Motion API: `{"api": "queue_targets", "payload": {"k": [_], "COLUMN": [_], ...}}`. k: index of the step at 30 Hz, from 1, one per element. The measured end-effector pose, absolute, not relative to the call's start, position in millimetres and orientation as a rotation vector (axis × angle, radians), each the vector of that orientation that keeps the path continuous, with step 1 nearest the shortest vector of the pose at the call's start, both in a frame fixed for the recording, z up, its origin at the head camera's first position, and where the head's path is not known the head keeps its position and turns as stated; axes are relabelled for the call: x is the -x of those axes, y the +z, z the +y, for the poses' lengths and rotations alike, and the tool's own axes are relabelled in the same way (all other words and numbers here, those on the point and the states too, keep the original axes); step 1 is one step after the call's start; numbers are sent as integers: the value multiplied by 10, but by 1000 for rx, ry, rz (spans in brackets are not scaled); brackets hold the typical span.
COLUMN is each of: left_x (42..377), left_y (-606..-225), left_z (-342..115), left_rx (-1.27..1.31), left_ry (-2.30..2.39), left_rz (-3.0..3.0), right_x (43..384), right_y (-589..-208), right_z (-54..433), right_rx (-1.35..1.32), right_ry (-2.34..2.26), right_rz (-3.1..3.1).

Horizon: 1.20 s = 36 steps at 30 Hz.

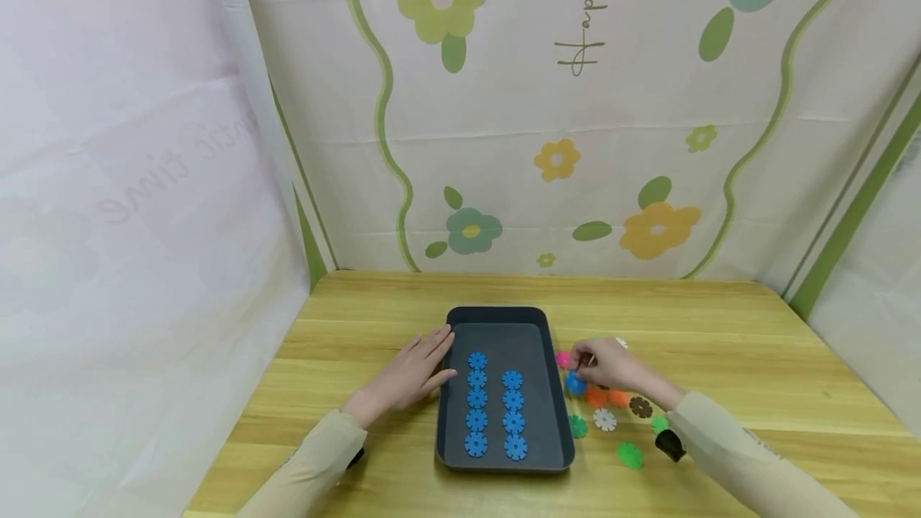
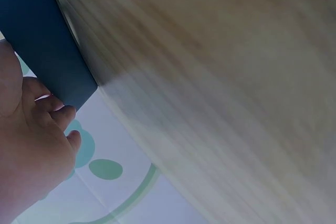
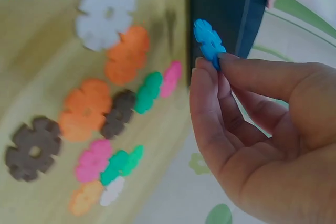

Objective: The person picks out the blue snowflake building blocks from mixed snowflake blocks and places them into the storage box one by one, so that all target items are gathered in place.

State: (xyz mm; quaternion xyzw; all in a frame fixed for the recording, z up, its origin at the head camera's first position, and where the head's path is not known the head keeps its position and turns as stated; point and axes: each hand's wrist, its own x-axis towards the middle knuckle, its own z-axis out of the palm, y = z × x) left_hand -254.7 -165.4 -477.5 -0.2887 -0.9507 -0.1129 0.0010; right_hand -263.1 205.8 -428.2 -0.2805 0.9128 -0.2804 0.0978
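Observation:
My right hand (image 1: 608, 364) pinches a blue plastic snowflake disc (image 3: 210, 43) between thumb and fingertips, beside the tray's right wall. In the right wrist view the disc is tilted and overlaps the tray's dark side. Inside the dark grey rectangular tray (image 1: 496, 336) lie two columns of blue snowflake discs (image 1: 477, 398), the left column longer than the right. Over at the tray's left rim, my left hand (image 1: 406, 374) rests with fingers extended and the thumb apart. The left wrist view shows its fingers (image 2: 63, 116) against the tray's outer wall (image 2: 47, 40).
Right of the tray, loose snowflake discs lie on the wooden table (image 1: 388, 302): orange (image 3: 85, 109), brown (image 3: 33, 149), white (image 3: 106, 13), pink (image 3: 94, 160) and green (image 1: 630, 455). A patterned cloth (image 1: 504, 102) hangs behind the table, with more cloth at both sides.

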Motion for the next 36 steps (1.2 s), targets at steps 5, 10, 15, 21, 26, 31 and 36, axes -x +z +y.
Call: {"api": "queue_targets", "payload": {"k": [5,10,15,21,26,31,36], "left_x": [2546,2545,2541,2540,2544,2548,2566], "left_y": [-4788,-4807,-4808,-4802,-4790,-4783,-4794], "left_z": [-1668,-1672,-1670,-1678,-1672,-1662,-1656], "left_rx": [904,911,906,903,905,899,893], "left_ry": [-352,-351,-357,-359,-355,-352,-359], "left_rz": [-2994,-2990,-2990,-2979,-2980,-2997,-2999], "right_x": [2749,2842,2937,3046,3111,3145,3163], "right_y": [-4176,-4076,-4060,-4147,-4238,-4298,-4332], "right_z": [1987,1840,1663,1444,1319,1264,1257], "right_rx": [838,783,770,841,876,876,843], "right_ry": [-833,-862,-858,-837,-805,-791,-790], "right_rz": [2761,2792,2780,2723,2691,2650,2635]}}
